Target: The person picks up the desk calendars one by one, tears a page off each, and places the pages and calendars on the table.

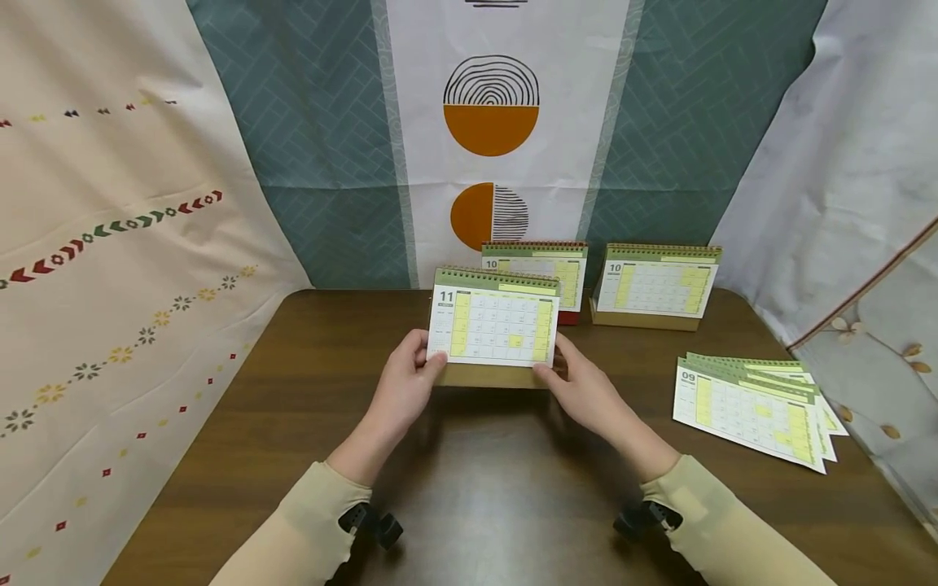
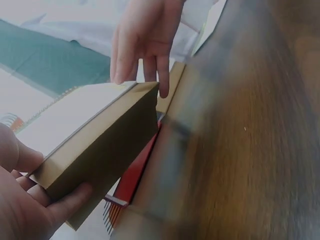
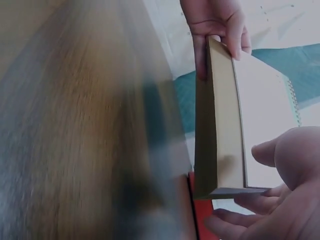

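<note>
Both hands hold a spiral-bound desk calendar (image 1: 493,325) that shows page 11 and has a tan cardboard stand. My left hand (image 1: 405,376) grips its left end, thumb on the front and fingers underneath, as the left wrist view shows. At the right end, the right hand (image 1: 586,387) has its thumb on the lower corner of the page and its fingers behind. In the left wrist view, the stand's base (image 2: 107,132) is lifted off the table. Partly covered behind it is a calendar with a red stand (image 1: 575,277), on page 10.
To the back right stands another page-10 calendar (image 1: 655,285) on a tan stand. Several loose calendar sheets (image 1: 747,415), with 09 on top, lie fanned at the table's right side. Hanging fabric (image 1: 330,146) borders the brown table (image 1: 308,423) at the back and sides.
</note>
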A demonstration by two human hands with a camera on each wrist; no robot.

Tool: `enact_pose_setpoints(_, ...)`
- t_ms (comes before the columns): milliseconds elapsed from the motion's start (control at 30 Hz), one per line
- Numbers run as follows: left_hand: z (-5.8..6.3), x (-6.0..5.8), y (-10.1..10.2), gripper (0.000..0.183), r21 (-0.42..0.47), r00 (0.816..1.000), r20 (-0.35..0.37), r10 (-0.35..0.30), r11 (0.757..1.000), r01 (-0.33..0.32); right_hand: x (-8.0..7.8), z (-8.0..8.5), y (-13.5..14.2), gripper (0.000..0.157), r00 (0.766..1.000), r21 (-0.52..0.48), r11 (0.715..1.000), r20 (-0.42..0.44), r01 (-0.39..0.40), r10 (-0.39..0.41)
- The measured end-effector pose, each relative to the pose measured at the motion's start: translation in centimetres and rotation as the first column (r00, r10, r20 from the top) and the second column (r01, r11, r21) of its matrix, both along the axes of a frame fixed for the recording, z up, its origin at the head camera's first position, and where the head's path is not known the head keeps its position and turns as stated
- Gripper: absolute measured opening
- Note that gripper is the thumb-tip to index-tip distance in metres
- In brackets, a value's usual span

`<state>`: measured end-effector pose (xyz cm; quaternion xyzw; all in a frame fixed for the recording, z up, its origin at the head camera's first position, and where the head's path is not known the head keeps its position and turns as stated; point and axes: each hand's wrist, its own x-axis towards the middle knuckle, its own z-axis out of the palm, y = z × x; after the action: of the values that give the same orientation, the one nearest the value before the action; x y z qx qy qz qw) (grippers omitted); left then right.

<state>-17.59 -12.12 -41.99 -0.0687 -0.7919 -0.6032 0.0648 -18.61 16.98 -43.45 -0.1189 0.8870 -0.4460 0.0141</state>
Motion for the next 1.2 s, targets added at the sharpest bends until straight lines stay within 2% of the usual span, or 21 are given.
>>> enact_pose_setpoints(167,-0.4,0.1,-0.8,0.018,-0.016,0.999,0.033,0.009,1.0,-0.008,-0.2,-0.1,-1.1,0.069,1.0,-0.025,1.0,0.019,-0.008,0.008)
enact_pose_setpoints(533,-1.2,0.0,-2.3,0.022,-0.157,0.998,0.037,0.052,0.987,-0.046,-0.6,-0.7,-3.2,0.064,0.999,-0.077,0.997,0.038,-0.022,0.025)
enact_pose_setpoints(833,-2.2,-0.4,-4.4,0.025,-0.26,0.994,0.033,0.102,0.961,-0.09,-1.2,-1.0,-5.3,0.063,0.999,0.0,0.999,0.038,-0.035,0.035)
enact_pose_setpoints(1200,-3.4,-1.2,-6.0,0.03,-0.35,0.982,0.052,0.18,0.925,-0.151,-2.3,-1.2,-7.6,0.071,0.996,0.093,0.993,-0.051,-0.066,0.071)
